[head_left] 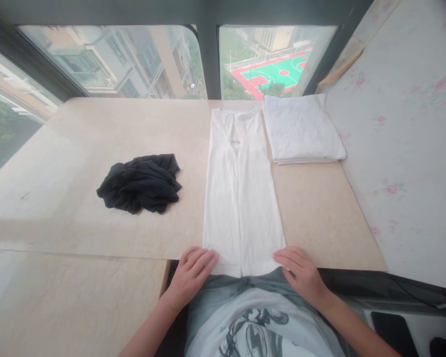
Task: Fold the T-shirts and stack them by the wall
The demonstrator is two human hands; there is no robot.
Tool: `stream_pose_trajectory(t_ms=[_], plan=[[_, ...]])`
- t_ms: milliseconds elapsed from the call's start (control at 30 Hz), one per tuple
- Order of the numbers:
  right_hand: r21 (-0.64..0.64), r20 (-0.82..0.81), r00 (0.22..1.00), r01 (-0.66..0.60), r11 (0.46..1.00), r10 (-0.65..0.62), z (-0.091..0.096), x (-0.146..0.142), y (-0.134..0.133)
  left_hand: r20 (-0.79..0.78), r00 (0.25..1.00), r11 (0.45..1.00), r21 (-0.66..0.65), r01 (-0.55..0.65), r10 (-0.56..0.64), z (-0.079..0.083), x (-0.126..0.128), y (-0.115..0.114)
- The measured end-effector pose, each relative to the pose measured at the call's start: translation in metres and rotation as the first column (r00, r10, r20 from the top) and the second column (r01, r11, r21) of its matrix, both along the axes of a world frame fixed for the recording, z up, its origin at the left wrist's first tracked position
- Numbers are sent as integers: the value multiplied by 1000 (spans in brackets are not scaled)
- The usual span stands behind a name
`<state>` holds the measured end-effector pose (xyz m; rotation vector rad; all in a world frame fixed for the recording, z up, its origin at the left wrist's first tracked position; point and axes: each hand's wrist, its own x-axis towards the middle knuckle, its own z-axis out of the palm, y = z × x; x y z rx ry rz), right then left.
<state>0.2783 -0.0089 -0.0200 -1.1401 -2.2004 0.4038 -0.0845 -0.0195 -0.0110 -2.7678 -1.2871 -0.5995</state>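
Observation:
A white garment (241, 193) lies flat on the beige ledge (78, 134), folded lengthwise into a long strip with both sides turned in to the middle. My left hand (191, 275) rests at its near left corner, fingers together and bent on the hem. At the near right corner my right hand (299, 272) lies with fingers curled over the edge. Whether either hand pinches the cloth I cannot make out. The strip's near end hangs slightly over the ledge towards my body.
A folded white cloth (301, 131) lies at the back right beside the strip. A crumpled black garment (141, 183) sits to the left. Windows run along the far edge. A floral mattress (405, 148) borders the right side.

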Motion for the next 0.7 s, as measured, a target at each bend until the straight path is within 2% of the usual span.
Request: stream_pose_trajectory(t_ms=[100,200,333,433,533,700], plan=[[-2,3,1000,-13,1000,13,-1,2,-1,-54,999,1000,-24,5,-6,0,-1,-3],[-7,5,1000,-16,1000,16,-2,3,-4,-90,994,998,22,-53,55,-5,5,-7],[-20,10,1000,-4,1000,4,-3,2,-7,-25,981,974,122,-190,195,-20,21,-8],[-27,12,1000,1,1000,0,-3,1,-8,34,972,958,163,-236,233,-27,29,-4],[-27,6,1000,-3,1000,3,-4,2,-9,86,971,959,160,-235,224,-25,31,-2],[-35,-10,1000,-11,999,10,-5,3,-10,161,977,982,104,-156,138,-13,25,-12]])
